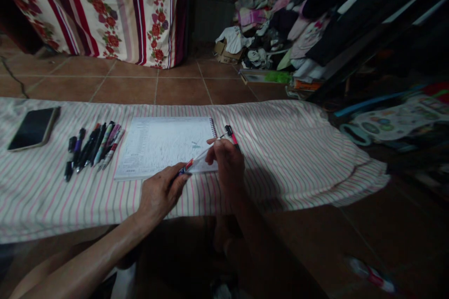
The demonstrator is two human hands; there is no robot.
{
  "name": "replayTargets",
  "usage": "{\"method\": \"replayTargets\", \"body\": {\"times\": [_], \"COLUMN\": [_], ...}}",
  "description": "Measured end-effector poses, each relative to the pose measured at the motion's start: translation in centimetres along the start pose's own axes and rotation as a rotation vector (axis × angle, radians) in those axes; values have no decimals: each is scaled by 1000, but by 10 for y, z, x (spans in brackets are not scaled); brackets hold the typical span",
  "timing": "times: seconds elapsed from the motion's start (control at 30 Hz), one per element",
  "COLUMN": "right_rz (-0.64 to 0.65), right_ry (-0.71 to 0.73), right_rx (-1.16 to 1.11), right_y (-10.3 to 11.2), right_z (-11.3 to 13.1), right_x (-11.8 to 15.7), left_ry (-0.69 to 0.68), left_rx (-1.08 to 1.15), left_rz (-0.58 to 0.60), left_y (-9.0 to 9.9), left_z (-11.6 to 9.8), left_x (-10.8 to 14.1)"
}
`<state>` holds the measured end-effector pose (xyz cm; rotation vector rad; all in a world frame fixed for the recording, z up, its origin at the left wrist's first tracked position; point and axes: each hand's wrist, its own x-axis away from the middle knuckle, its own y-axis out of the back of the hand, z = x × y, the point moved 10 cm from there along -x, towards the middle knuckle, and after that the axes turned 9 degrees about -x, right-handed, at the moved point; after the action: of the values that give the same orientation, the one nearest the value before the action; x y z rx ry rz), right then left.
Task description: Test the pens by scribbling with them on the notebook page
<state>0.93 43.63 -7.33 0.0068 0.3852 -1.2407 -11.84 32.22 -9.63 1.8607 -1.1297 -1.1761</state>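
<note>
My left hand (162, 190) is closed around the blue and orange end of a pen (201, 155), low over the front edge of a spiral notebook (164, 149). The pen's pale, slim length slants up to the right, where my right hand (228, 161) pinches it. A thin dark tip pokes out past those fingers; whether it is a separate part I cannot tell. Small teal marks show on the written page under the pen. Just beyond my right hand lie a black pen and a pink one (234, 138), partly covered by it.
Several pens and markers (94, 145) lie in a row left of the notebook, with a phone (33, 128) farther left. A striped cloth (291, 149) covers the low table. Behind are a floral curtain (112, 14) and a heap of clothes (280, 23) on the tiled floor.
</note>
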Motion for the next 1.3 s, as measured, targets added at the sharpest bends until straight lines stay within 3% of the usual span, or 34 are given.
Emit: {"method": "replayTargets", "body": {"times": [0.27,0.67,0.93,1.07,1.3], "right_rz": [129,308,314,269,-55], "right_ry": [-23,77,146,132,94], "right_rx": [63,266,317,375,603], "right_y": [-17,-45,-48,-39,18], "right_z": [-6,4,1,-2,-19], "right_x": [8,17,22,16,-17], "left_ry": [-1,148,194,243,298], "left_rx": [76,225,290,318,346], "left_rz": [-8,11,-5,-23,-30], "left_y": [4,4,6,7,9], "left_z": [0,15,21,27,32], "left_x": [-2,-4,-3,-2,-2]}}
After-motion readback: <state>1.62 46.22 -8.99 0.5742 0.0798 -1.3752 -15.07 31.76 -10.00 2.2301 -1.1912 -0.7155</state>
